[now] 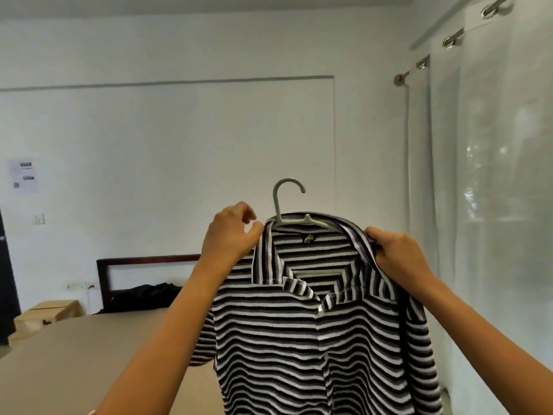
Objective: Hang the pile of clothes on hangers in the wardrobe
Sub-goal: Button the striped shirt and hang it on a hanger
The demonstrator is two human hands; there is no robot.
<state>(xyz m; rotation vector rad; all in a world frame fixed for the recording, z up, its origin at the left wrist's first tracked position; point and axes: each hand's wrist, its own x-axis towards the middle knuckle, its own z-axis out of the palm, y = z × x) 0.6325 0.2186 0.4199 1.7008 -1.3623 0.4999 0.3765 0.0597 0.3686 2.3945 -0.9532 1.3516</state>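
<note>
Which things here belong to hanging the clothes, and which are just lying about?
Job: striped shirt, pale hanger in its collar, left hand and right hand gripping the shirt.
Lying about: cardboard box, curtains, wall notice, bed, dark heap on it, perhaps clothes.

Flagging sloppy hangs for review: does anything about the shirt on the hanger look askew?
Yes. The striped shirt sits crooked on the hanger: its hook stands left of the middle of the collar, which is rumpled, not flat. The left hand and right hand grip the shoulders, apparently adjusting it.
</note>
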